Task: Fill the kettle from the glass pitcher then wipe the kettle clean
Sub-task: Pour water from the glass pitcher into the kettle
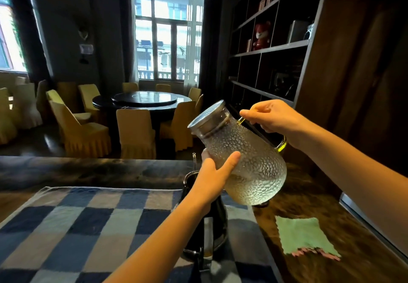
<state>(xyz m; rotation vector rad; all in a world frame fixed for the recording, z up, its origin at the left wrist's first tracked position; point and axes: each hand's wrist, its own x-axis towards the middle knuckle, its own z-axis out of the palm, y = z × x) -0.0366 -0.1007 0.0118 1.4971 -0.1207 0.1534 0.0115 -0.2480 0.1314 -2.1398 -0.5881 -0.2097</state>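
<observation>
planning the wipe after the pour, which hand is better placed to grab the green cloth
Right. The green cloth lies on the right side of the counter, under the right hand's arm. The left hand supports the pitcher over the kettle, across from it.

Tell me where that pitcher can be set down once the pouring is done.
Most bare room is on the checkered towel, left of the kettle. A narrower patch of dark counter lies between the kettle and the green cloth. Directly under the pitcher, held by the left hand and right hand, it is crowded.
</observation>
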